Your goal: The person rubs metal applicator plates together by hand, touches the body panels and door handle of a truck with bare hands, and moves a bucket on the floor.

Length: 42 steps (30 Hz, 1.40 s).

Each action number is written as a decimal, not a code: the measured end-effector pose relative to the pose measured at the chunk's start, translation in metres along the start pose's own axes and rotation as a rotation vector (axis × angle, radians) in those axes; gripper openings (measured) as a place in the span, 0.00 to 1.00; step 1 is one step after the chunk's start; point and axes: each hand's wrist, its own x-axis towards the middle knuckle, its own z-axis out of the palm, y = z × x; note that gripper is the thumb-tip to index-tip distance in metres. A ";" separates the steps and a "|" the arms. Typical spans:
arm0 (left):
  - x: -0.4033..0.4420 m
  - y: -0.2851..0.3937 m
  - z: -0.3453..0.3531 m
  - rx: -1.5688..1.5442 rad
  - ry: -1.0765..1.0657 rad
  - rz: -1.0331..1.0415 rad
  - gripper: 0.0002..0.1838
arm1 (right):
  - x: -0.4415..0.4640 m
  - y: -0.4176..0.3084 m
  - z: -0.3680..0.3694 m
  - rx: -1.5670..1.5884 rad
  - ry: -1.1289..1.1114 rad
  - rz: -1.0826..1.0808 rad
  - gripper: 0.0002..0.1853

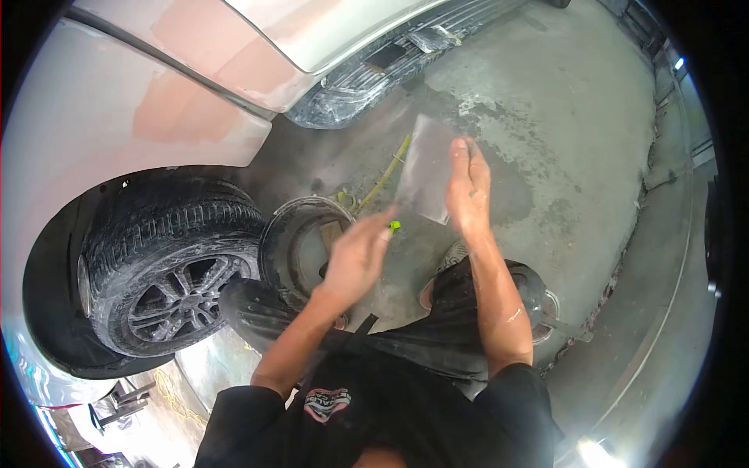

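A grey rectangular sheet, which looks like sandpaper [425,168], is held up in front of me, its face pale with dust. My right hand [470,183] grips it along the right edge, fingers together and pointing away from me. My left hand [355,253] is smeared by motion near the sheet's lower left corner; I cannot tell whether it touches the sheet. Below and left of that hand stands a dark bucket [269,226] with murky water and a tan block [331,232] inside.
A car wheel [183,300] and a fender with pinkish patches [175,109] are at the left. Small pieces lie on the dusty running board [335,105]. A yellow-green strip [384,181] and a bright green piece [395,225] are near the bucket. My bent knees are below.
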 end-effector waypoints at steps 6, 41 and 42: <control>0.024 -0.019 -0.004 0.026 0.107 -0.181 0.14 | -0.018 -0.002 -0.003 -0.254 -0.461 0.068 0.20; 0.056 -0.016 -0.044 -0.162 0.403 -0.052 0.15 | -0.036 0.060 0.018 0.147 -0.420 0.528 0.31; 0.050 -0.027 -0.045 -0.336 0.419 -0.156 0.14 | -0.031 0.045 0.017 0.236 -0.309 0.443 0.31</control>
